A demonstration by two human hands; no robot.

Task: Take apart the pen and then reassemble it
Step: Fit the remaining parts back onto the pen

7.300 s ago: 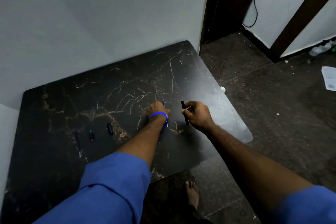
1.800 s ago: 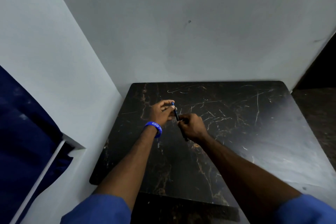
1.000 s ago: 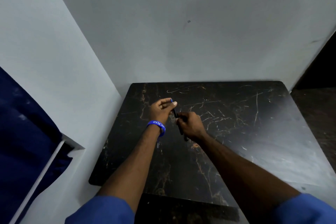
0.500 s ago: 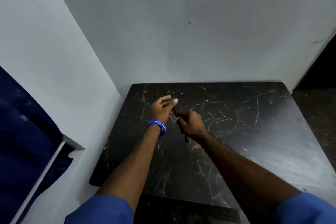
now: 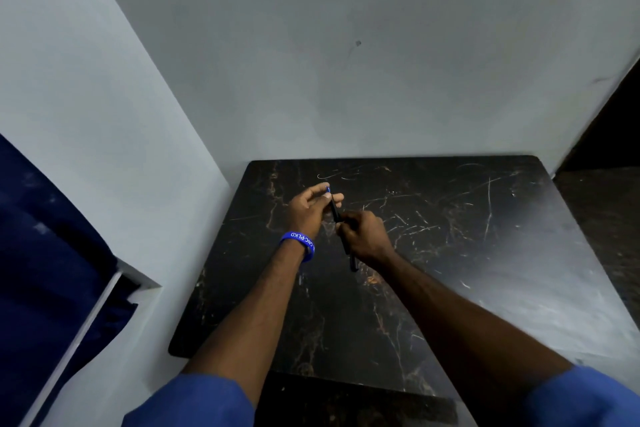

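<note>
Both hands hold a slim black pen (image 5: 335,212) above the far left part of a black marble table (image 5: 450,253). My left hand (image 5: 311,210), with a blue wristband, pinches the pen's upper end, where a small blue tip shows between thumb and fingers. My right hand (image 5: 363,236) is closed around the middle of the barrel, whose lower end sticks out below the fist. The part of the pen inside my right fist is hidden.
The table sits in a corner between two pale walls (image 5: 346,62). A dark blue cloth (image 5: 52,253) hangs at the left. Dark floor (image 5: 606,204) lies to the right of the table. Blue sleeves frame the bottom of the view.
Since seven seconds ago the view swung left and both hands came together on the pen. In the last second my left fingers shifted slightly at the upper end; the right hand barely moved.
</note>
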